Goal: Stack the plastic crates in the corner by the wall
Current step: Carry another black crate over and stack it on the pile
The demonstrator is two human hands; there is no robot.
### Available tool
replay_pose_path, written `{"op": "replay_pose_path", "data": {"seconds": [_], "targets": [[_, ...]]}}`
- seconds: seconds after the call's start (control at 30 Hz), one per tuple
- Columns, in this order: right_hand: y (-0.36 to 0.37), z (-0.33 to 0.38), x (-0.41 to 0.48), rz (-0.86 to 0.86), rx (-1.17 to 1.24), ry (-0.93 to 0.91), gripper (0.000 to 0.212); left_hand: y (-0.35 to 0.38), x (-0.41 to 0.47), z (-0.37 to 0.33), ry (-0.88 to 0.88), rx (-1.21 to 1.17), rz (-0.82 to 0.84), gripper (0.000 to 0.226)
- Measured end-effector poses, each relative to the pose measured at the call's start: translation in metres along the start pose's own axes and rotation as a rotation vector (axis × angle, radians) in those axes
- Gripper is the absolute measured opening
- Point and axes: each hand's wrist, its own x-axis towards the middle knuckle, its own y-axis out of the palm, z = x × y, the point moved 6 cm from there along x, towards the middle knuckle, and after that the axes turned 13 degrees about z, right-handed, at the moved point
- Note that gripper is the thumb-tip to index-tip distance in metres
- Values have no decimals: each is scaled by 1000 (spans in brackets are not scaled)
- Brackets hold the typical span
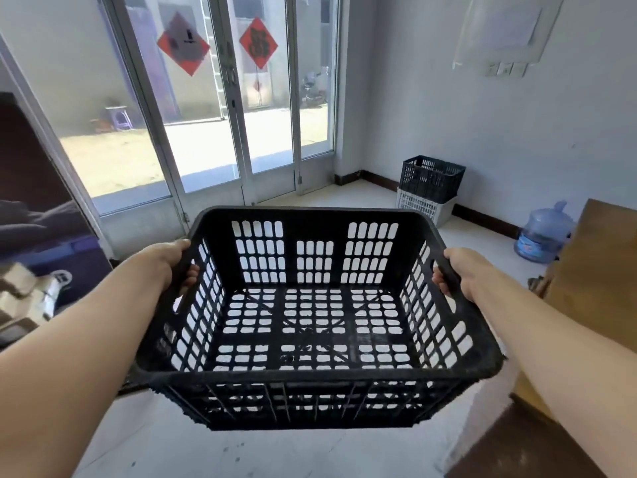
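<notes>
Up in air over pale floor (241,453): empty black plastic crate (315,319), held level, well apart from corner. Left hand (172,267) wraps left rim, fingers through handle hole. Right hand (460,270) wraps right rim same way. Far past held crate, by right wall (482,115): second black crate (431,179) sits on white crate (425,205). Blue water jug (542,236) stands near that stack.

We see two bare forearms, no sleeves; left hand (172,262) and right hand (463,270) ungloved, no rings or watch.
</notes>
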Motion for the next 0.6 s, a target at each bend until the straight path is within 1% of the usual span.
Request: {"op": "replay_pose_path", "data": {"seconds": [0.17,0.3,0.43,0.6], "targets": [[12,47,80,-88,-20,0,33,5,72,-76,29,35,25,60],[6,75,133,-169,27,10,29,24,126,-147,69,64,63,59],[-12,101,180,-236,84,15,29,58,180,-220,107,142,100,60],[-54,131,256,-312,118,46,29,114,256,-299,118,196,140,58]]}}
